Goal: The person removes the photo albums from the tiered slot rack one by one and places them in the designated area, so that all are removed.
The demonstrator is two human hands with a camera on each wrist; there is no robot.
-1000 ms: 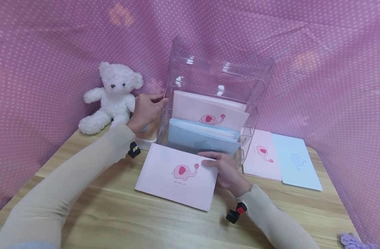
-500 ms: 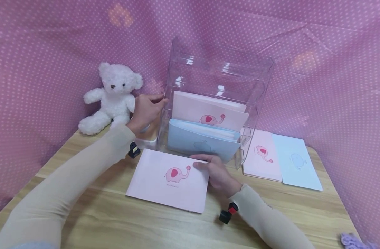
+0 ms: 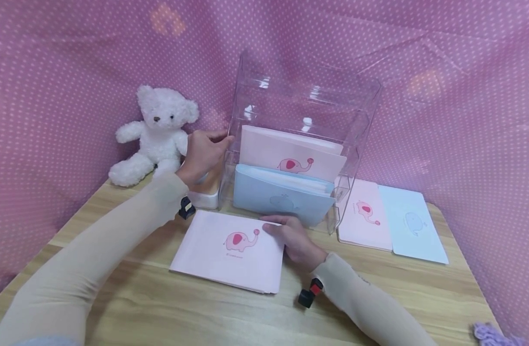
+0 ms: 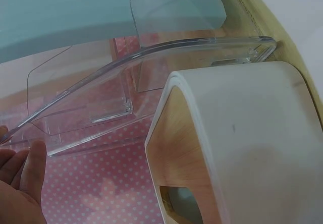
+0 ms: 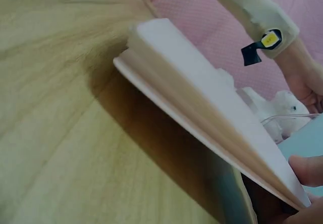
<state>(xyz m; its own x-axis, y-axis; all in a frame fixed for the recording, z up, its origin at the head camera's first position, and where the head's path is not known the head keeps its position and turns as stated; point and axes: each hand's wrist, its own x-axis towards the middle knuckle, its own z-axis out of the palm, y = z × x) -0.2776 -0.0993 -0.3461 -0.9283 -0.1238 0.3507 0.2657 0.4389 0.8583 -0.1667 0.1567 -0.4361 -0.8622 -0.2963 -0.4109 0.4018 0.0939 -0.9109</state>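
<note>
My right hand grips the right side of a pink notebook with an elephant on its cover, thumb on top. In the right wrist view the notebook tilts over the wooden table, its pages showing along the edge. My left hand pinches the left side edge of a clear acrylic rack. The left wrist view shows the thumb right at that clear edge. Two notebooks stand in the rack: a pink elephant one behind and a blue whale one in front.
A white teddy bear sits at the back left. Beside the rack stands a white and wooden box. On the right lie a pink notebook and a blue one. A purple fuzzy item is at the front right.
My right hand has brought the pink notebook leftward and toward the front, away from the rack, uncovering more of the blue notebook's front. My left hand has stayed at the rack's edge.
</note>
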